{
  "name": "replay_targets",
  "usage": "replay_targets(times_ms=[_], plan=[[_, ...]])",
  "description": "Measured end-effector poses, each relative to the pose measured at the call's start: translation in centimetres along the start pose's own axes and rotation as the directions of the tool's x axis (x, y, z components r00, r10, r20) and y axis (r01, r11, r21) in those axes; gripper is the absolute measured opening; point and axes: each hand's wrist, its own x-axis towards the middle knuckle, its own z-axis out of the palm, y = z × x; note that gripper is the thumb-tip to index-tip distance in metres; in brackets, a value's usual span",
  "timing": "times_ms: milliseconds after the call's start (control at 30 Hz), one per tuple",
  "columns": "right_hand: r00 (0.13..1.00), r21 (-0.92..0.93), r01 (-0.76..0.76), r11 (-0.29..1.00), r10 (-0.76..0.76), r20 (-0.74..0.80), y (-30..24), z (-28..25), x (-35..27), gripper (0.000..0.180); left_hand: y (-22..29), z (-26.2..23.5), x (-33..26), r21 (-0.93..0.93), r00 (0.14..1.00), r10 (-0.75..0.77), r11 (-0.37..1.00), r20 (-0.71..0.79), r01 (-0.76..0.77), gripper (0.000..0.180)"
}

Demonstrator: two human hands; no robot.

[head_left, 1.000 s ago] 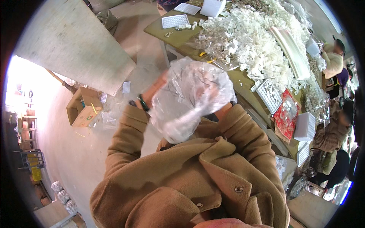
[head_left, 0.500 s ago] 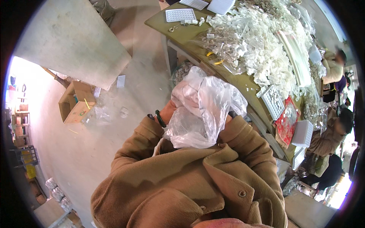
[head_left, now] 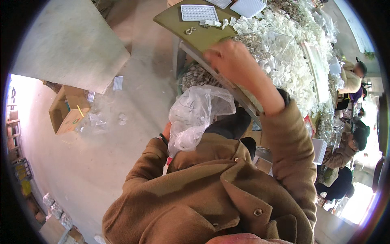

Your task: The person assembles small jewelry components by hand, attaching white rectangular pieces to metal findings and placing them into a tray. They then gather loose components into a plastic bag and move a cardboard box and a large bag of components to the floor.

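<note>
A crumpled clear plastic bag [head_left: 191, 116] hangs in front of my chest, held up by my left hand [head_left: 166, 131]. Most of that hand is hidden behind the film; only the part by the wrist shows. My right hand [head_left: 233, 61] is off the bag and stretched out over the near edge of the green table [head_left: 170, 18]. Its fingers point left, curled downward and blurred, so what is under them cannot be made out. Beside it lies a heap of small clear and whitish plastic pieces [head_left: 280, 67].
White trays [head_left: 199, 13] and a small metal item [head_left: 190, 30] lie on the table's far left. Beneath the table edge stands a container of small pieces [head_left: 197, 77]. An open cardboard box [head_left: 67, 110] sits on the floor at left. Other people [head_left: 349, 142] sit at far right.
My right hand has let go of the plastic bag and moved up and forward to the table edge, where yellow handles showed before. The bag has shifted left with my left hand.
</note>
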Motion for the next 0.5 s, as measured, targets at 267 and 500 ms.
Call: replay_targets(times_ms=[267, 500], plan=[[0.977, -0.381, -0.133, 0.915, 0.057, -0.205, 7.1, 5.7, 10.0, 0.023, -0.6, -1.4, 0.7, -0.025, 0.997, -0.072, 0.997, -0.012, 0.072, 0.05], [0.976, -0.488, -0.055, 0.871, -0.056, -0.211, 8.9, 7.4, 10.4, 0.015, -0.7, -2.2, 1.2, -0.03, 0.995, -0.103, 0.994, -0.017, 0.103, 0.05]])
